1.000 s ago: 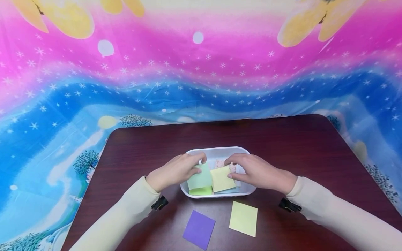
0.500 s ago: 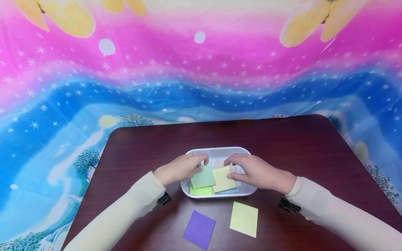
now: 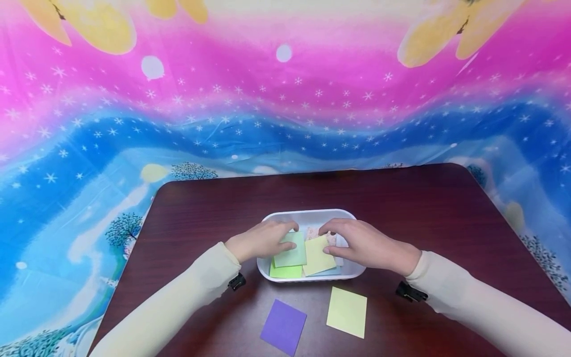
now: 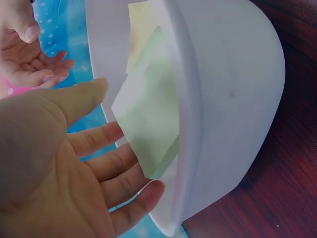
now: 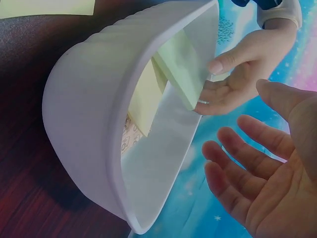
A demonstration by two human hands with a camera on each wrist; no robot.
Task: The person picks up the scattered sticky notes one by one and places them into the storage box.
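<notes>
A white plastic basket [image 3: 308, 215] holds several square sticky note pads. My left hand [image 3: 260, 241] is over its left side, at a mint-green pad [image 3: 289, 258]. In the left wrist view, the thumb stands off this pad [image 4: 151, 109] while fingertips lie at its edge. Lying partly under it is a bright green pad [image 3: 285, 272]. A pale yellow pad [image 3: 318, 258] adjoins it on the right, over a pink patterned pad [image 3: 312, 232] and a light blue one [image 3: 328, 271]. Above the basket's right side hovers my right hand [image 3: 370, 244], fingers loosely bent around nothing.
On the dark wooden table [image 3: 209, 208], a purple sticky note pad [image 3: 283, 327] and another pale yellow pad [image 3: 347, 312] lie in front of the basket. Behind the table hangs a colourful cloth [image 3: 285, 109] with snowflakes.
My left hand has moved right with the mint-green pad, which now lies flatter beside the yellow pad, and the thumb has come away from it. My right hand has stayed in place.
</notes>
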